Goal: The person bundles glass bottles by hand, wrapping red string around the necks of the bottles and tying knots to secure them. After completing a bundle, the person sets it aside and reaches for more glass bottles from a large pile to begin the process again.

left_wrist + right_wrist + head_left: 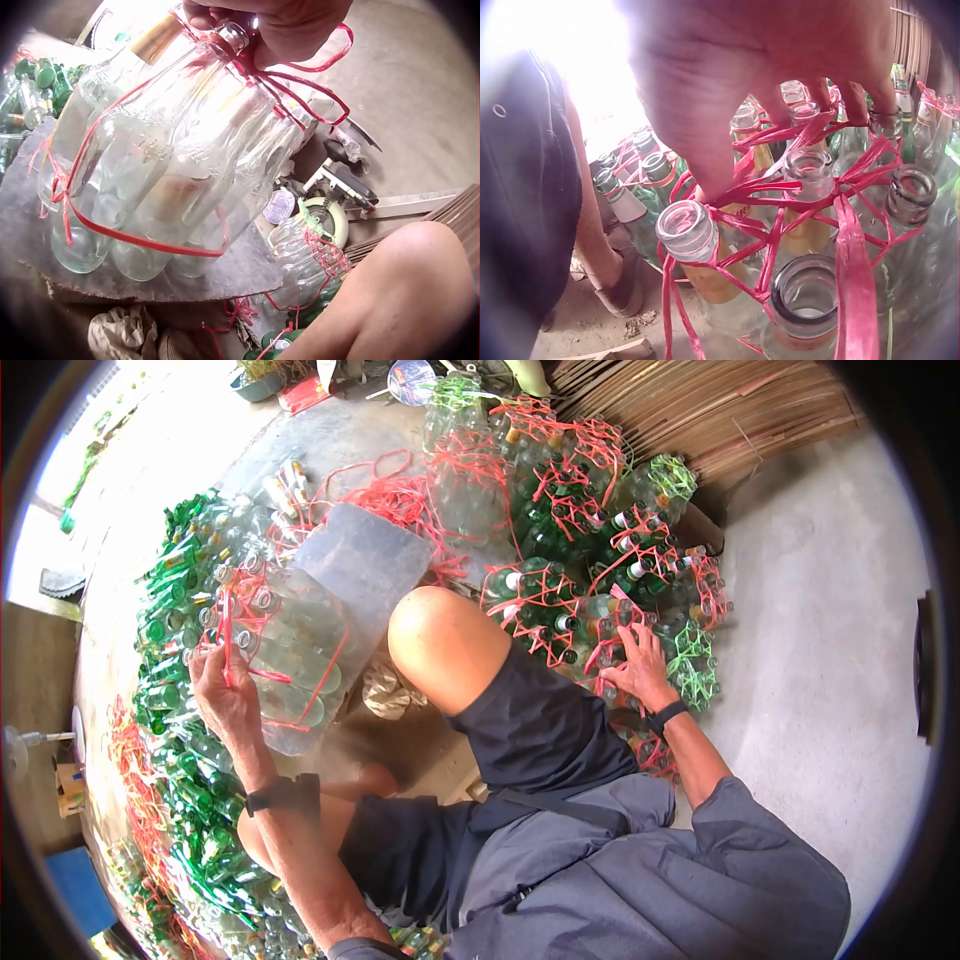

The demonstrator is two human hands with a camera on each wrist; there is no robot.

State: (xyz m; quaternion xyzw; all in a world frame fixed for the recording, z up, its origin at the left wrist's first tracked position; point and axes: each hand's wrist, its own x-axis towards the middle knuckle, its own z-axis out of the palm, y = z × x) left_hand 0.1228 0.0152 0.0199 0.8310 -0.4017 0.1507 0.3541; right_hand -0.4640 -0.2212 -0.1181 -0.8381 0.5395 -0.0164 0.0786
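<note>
A bundle of clear glass bottles [150, 165], bound round with red plastic twine [150, 241], stands on a grey board [365, 555] at my left. My left hand [225, 685] pinches the twine at the bottle necks; in the left wrist view, loose twine loops hang beside its fingers. On my other side, my right hand [640, 665] rests with spread fingers on the tops of another tied group of clear bottles [806, 296]. Its thumb touches the red twine [855, 262] beside one neck, and its fingertips reach among the necks behind.
Several tied bundles of green bottles [545, 580] stand close in front of the right hand. Loose green bottles [190, 770] are heaped along the left. A tangle of red twine [395, 500] lies behind the board, and wooden slats [700, 420] lean at the back right.
</note>
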